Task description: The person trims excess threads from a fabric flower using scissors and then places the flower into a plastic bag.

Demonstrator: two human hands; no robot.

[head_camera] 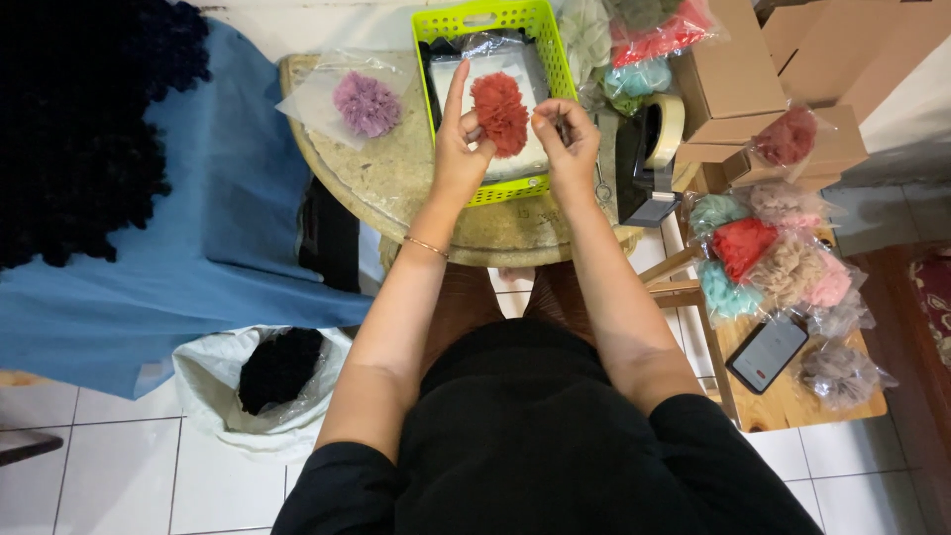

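A rust-red fluffy pompom (501,111) hangs between my two hands above a lime green plastic basket (548,40). My left hand (458,139) pinches its left side, index finger pointing up. My right hand (568,139) pinches its right edge, fingers closed around something thin that I cannot make out. The basket stands on a small round stone-topped table (396,178) and holds clear plastic bags (495,48). A purple pompom (367,103) lies in a clear bag on the table's left part.
Bagged pompoms (773,258) in red, teal, beige and pink and a phone (766,354) lie on a wooden stool at right. A tape dispenser (654,149) and cardboard boxes (753,69) stand behind. Blue cloth (218,218), dark fluffy material (79,129) and a white bag (213,381) are at left.
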